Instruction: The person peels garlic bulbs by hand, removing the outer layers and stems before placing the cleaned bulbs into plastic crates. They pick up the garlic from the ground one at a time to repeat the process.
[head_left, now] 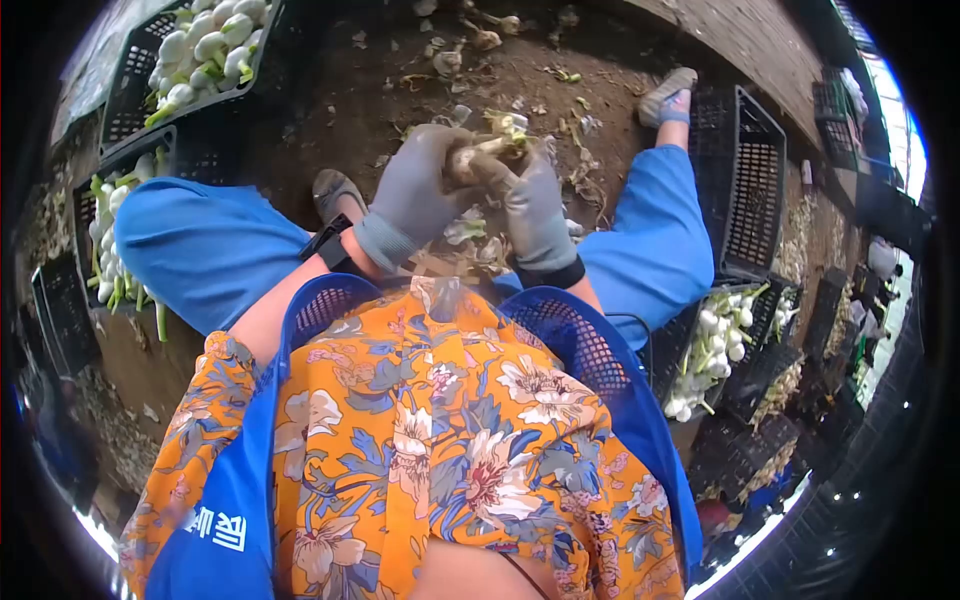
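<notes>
Both my hands wear grey work gloves and meet in front of me, above the littered floor. My left hand (415, 185) is closed round a garlic bulb (468, 160), its fingers largely hidden behind the palm. From the other side, my right hand (537, 205) pinches the same bulb, thumb and fingers at the stem end. Pale green, ragged stem and loose skin (508, 126) stick out above the fingers. Peeled-off skins (465, 228) lie below, between my wrists.
At the upper left stands a black crate (118, 110) heaped with white garlic bulbs. More trimmed garlic (104, 235) lies beside my left knee and in a crate (715, 340) at my right. A black crate (755, 185) stands on edge by my right leg. Scattered skins (447, 62) litter the floor.
</notes>
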The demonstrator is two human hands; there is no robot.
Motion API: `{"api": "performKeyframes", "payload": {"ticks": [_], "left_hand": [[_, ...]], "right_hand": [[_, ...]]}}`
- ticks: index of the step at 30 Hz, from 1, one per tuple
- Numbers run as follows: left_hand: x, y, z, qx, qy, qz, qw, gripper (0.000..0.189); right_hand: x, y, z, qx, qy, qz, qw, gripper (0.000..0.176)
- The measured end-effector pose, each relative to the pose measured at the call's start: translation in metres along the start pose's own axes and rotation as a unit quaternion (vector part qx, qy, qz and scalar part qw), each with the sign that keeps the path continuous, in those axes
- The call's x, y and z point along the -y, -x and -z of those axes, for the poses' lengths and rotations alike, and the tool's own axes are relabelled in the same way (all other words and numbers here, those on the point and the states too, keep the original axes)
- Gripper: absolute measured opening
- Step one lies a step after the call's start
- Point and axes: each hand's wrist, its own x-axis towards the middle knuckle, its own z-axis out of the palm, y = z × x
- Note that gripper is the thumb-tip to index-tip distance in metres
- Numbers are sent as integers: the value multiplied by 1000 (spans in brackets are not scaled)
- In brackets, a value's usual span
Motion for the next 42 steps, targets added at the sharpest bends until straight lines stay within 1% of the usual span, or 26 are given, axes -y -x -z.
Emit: {"api": "performKeyframes", "payload": {"ticks": [2,6,8,12,14,15,17,18,19,20,21,22,23,24,27,28,29,31,32,35,36,37,39,40,41,42], "left_hand": [[-8,-1,6,-26,-25,-48,998,55],[-9,4,7,-17,-12,-47,999,58],[-12,6,9,12,14,-6,1000,56],[-11,6,8,40,99,63,992,52],[-21,3,14,105,323,213,916,45],[-29,2,13,107,323,212,916,45],[-43,1,7,76,530,324,780,47],[-36,2,8,76,530,326,780,47],[-24,3,9,104,572,368,725,50],[-24,1,12,131,611,407,666,55],[-26,0,13,133,610,408,667,55],[-29,-3,16,128,628,408,650,56],[-34,-8,19,119,646,406,636,56],[-36,-8,20,105,649,406,635,54],[-13,-4,12,115,606,396,680,55],[-4,-2,16,207,624,337,674,51],[-13,-1,11,212,623,340,672,51],[-38,-2,4,58,492,399,771,47],[-32,0,5,99,468,334,812,45],[-35,3,1,63,477,314,819,46],[-31,1,7,75,506,392,764,47],[-19,1,9,74,505,393,765,47],[-13,1,11,261,664,277,644,49],[-13,3,8,180,613,381,668,55],[-23,2,6,180,614,382,667,55],[-30,0,3,127,545,413,719,58]], "right_hand": [[-8,-3,2,12,-75,7,997,23],[-6,3,13,32,-99,-9,995,19],[-10,3,19,64,-206,-53,975,17],[0,11,22,77,-185,-32,979,17],[3,14,24,63,-93,15,994,17],[6,16,24,60,-93,16,994,17],[9,18,24,45,-49,3,998,18],[0,14,31,45,-50,2,998,18],[-17,6,44,-5,208,127,970,20],[-20,3,50,-55,449,241,858,22],[-22,6,59,-57,449,241,859,22],[-23,10,69,-55,307,138,940,23],[-20,12,72,-47,153,32,987,24],[-19,17,72,5,83,56,995,29],[0,23,53,22,130,58,990,36],[-9,18,55,11,164,110,980,42],[-6,22,51,5,164,107,981,42],[10,24,34,94,-5,10,996,41],[14,24,26,112,3,30,993,32],[-11,19,19,56,-96,7,994,25],[-12,20,18,57,-149,0,987,20],[-13,19,19,58,-151,-1,987,20],[-13,18,21,53,-148,-23,987,19],[-12,20,23,50,-143,-4,988,16],[-13,20,23,50,-143,-5,988,16],[-14,20,22,29,-202,-3,979,16]]}}
